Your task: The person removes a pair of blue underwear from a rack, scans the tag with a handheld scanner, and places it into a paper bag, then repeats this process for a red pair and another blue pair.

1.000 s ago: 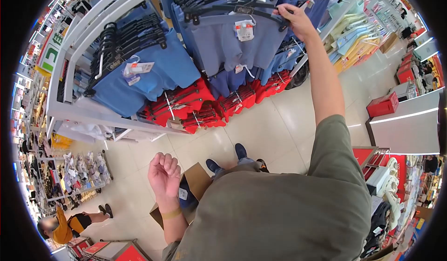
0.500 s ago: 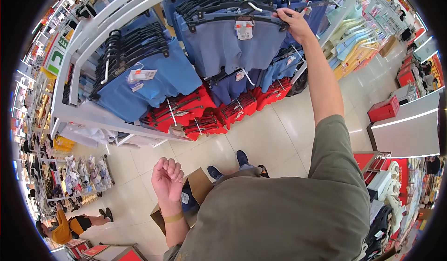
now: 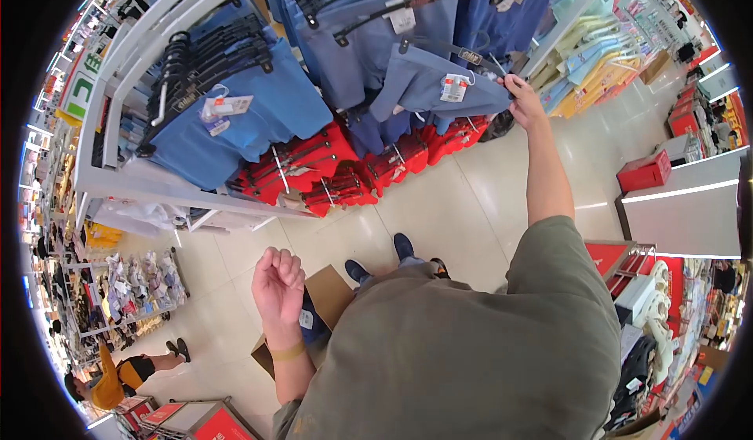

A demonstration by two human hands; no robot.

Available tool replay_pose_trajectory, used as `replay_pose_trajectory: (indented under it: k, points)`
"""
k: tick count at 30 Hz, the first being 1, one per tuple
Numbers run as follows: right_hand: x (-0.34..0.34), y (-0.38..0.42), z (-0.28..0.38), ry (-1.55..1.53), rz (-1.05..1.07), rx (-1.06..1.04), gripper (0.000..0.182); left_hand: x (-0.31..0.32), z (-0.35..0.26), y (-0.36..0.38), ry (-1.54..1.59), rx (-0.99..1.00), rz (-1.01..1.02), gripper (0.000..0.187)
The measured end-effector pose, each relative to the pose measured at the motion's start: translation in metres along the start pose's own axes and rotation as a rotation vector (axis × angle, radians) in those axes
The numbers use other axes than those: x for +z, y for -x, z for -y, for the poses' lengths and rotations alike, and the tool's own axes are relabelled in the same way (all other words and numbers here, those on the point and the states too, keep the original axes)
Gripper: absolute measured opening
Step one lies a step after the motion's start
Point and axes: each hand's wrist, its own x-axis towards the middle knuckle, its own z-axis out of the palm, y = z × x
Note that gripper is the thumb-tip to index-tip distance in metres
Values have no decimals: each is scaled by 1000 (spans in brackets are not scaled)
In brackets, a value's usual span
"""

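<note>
My right hand [image 3: 524, 103] pinches the right end of a black hanger carrying blue-grey shorts [image 3: 439, 87] with a white and orange price tag [image 3: 454, 88]. These shorts hang tilted in front of the rack, apart from the similar pairs [image 3: 337, 63] behind them. My left hand [image 3: 279, 283] is curled closed near my body with nothing visible in it. Just beside that wrist stands an open cardboard box [image 3: 329, 295] with a dark blue tagged item [image 3: 312, 318] inside, partly hidden by my arm.
Brighter blue shorts [image 3: 235, 126] hang on the rack's left side, and red garments [image 3: 290, 165] hang lower. The rack's white frame [image 3: 157, 197] runs along the left. A red box [image 3: 645, 171] sits at right. A person in yellow [image 3: 108, 385] is at lower left.
My right hand has drawn the shorts on their hanger off the rack, down and to the right, and they have tilted. My left hand stays curled, nearly in the same place.
</note>
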Motion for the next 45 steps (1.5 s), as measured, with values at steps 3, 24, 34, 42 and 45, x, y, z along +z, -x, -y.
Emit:
replay_pose_trajectory:
  k: [3,24,34,42,45]
  points:
    - [4,47,-2,65,-19,28,22,0,6,-7,-127,-2,-37,18]
    - [248,162,33,284,364,-9,21,43,59,-9,-303,-59,295,36]
    - [302,168,18,838,361,-879,32,41,52,40,-276,127,-159,36]
    - [359,267,-17,966,657,-838,35,12,26,62,-292,365,-232,34]
    - [386,289,-30,962,653,-695,38,-1,8,78,-317,423,-256,33]
